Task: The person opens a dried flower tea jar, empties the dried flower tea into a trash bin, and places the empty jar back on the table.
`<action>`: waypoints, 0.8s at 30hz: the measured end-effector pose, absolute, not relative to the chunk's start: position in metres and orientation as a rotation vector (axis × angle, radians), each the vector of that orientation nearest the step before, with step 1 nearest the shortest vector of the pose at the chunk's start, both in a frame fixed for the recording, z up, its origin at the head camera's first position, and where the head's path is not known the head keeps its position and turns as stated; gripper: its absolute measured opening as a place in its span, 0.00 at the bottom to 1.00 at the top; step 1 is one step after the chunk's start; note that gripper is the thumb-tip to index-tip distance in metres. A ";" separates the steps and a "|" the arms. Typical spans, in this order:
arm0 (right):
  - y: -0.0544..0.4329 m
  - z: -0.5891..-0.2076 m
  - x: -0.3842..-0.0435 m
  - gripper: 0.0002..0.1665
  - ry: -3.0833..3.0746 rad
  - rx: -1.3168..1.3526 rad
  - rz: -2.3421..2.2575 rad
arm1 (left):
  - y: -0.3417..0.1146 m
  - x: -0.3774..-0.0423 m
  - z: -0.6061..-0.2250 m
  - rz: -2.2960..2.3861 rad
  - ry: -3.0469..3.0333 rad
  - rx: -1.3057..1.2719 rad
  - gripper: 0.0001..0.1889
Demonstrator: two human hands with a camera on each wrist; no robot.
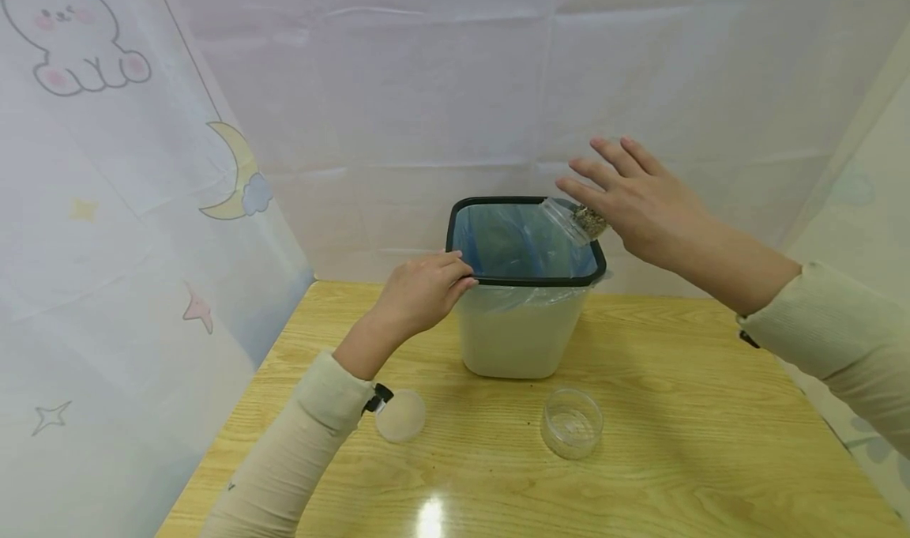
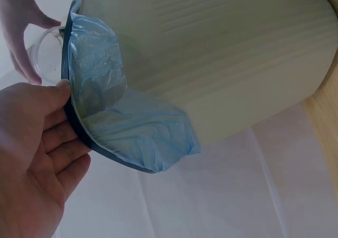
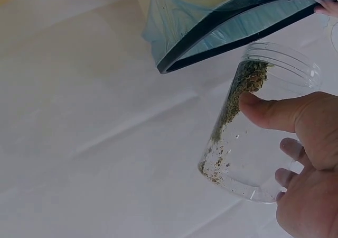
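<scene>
A pale trash bin (image 1: 522,336) with a black rim stands upright at the back of the table, lined with a thin bluish bag (image 2: 148,127). My left hand (image 1: 423,291) pinches the rim at its near left corner, thumb on one side and fingers on the other. Over the bin's right side, my right hand (image 1: 643,206) holds a clear jar (image 3: 232,158) tilted with its lidless mouth towards the bin. Dry greenish-brown flakes (image 3: 251,82) lie along the jar's lower wall up to near the mouth. The bin's bottom is hidden from the head view.
On the wooden table (image 1: 682,396), a shallow clear round container (image 1: 572,423) sits in front of the bin. A translucent round disc (image 1: 400,416) lies near my left cuff. Printed cloth (image 1: 441,111) hangs close behind the bin.
</scene>
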State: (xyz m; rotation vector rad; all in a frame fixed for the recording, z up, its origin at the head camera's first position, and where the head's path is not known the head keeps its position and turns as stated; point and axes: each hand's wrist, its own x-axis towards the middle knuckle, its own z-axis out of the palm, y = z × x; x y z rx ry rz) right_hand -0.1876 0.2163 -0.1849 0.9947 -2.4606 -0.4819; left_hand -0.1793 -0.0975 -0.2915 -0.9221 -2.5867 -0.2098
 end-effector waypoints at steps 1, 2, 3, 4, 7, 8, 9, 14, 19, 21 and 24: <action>0.216 -0.185 -0.188 0.57 -2.458 0.996 -0.480 | -0.097 -0.179 -0.291 -0.210 -2.589 -0.921 0.13; 0.216 -0.185 -0.188 0.57 -2.455 0.997 -0.479 | -0.097 -0.179 -0.291 -0.212 -2.590 -0.920 0.13; 0.216 -0.185 -0.188 0.56 -2.453 0.999 -0.476 | -0.097 -0.179 -0.291 -0.213 -2.590 -0.921 0.13; 0.217 -0.185 -0.188 0.56 -2.451 0.999 -0.476 | -0.097 -0.179 -0.291 -0.212 -2.590 -0.922 0.13; 0.217 -0.185 -0.188 0.55 -2.442 1.005 -0.473 | -0.097 -0.180 -0.292 -0.211 -2.588 -0.924 0.13; 0.217 -0.185 -0.188 0.55 -2.440 1.006 -0.475 | -0.097 -0.180 -0.292 -0.211 -2.588 -0.925 0.14; 0.217 -0.185 -0.189 0.55 -2.439 1.006 -0.477 | -0.097 -0.180 -0.292 -0.209 -2.588 -0.924 0.14; 0.217 -0.185 -0.189 0.53 -2.441 1.004 -0.486 | -0.097 -0.181 -0.292 -0.200 -2.593 -0.921 0.14; 0.217 -0.186 -0.188 0.53 -2.439 0.997 -0.502 | -0.096 -0.181 -0.293 -0.193 -2.603 -0.915 0.14; 0.217 -0.186 -0.188 0.53 -2.435 0.999 -0.508 | -0.096 -0.181 -0.293 -0.192 -2.605 -0.912 0.14; 0.217 -0.187 -0.189 0.52 -2.427 1.003 -0.512 | -0.096 -0.181 -0.293 -0.192 -2.604 -0.913 0.14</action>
